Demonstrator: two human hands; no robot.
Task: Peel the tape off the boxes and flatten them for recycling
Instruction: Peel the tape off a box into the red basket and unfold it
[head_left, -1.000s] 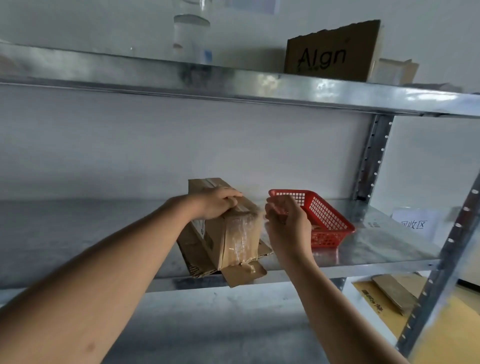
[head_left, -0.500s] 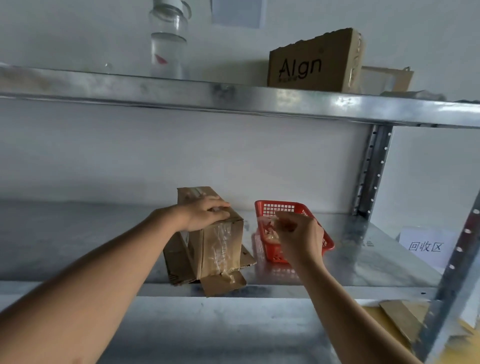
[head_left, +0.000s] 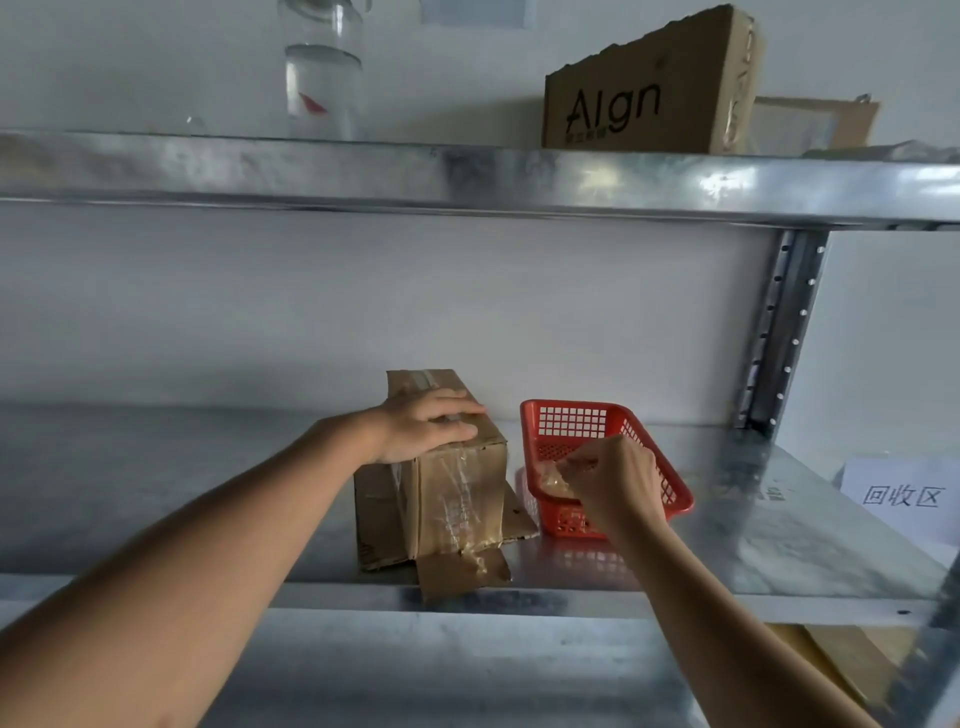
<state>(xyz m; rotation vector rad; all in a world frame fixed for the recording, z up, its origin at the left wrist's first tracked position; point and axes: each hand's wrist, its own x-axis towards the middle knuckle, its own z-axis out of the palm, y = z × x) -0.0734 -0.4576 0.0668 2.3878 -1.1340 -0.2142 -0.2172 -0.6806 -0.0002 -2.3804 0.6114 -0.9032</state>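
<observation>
A brown cardboard box (head_left: 457, 499) stands on the metal shelf (head_left: 156, 493), with clear tape down its front face and loose flaps at the bottom. My left hand (head_left: 428, 423) lies flat on top of the box, pressing on it. Right of the box sits a red plastic basket (head_left: 571, 415). My right hand (head_left: 613, 475) hovers over the basket's inside, fingers pinched on a crumpled wad of clear tape (head_left: 553, 480).
The upper shelf (head_left: 467, 176) carries a glass jar (head_left: 322, 67) and a cardboard box printed "Algn" (head_left: 644, 88). A perforated upright post (head_left: 779, 332) stands at the right. A white paper sign (head_left: 901, 496) lies at the far right. Flat cardboard (head_left: 852, 660) lies below.
My right hand moved from beside the box to over the red basket, carrying the tape wad lower into it. The view tilted up slightly. My left hand stayed on the box.
</observation>
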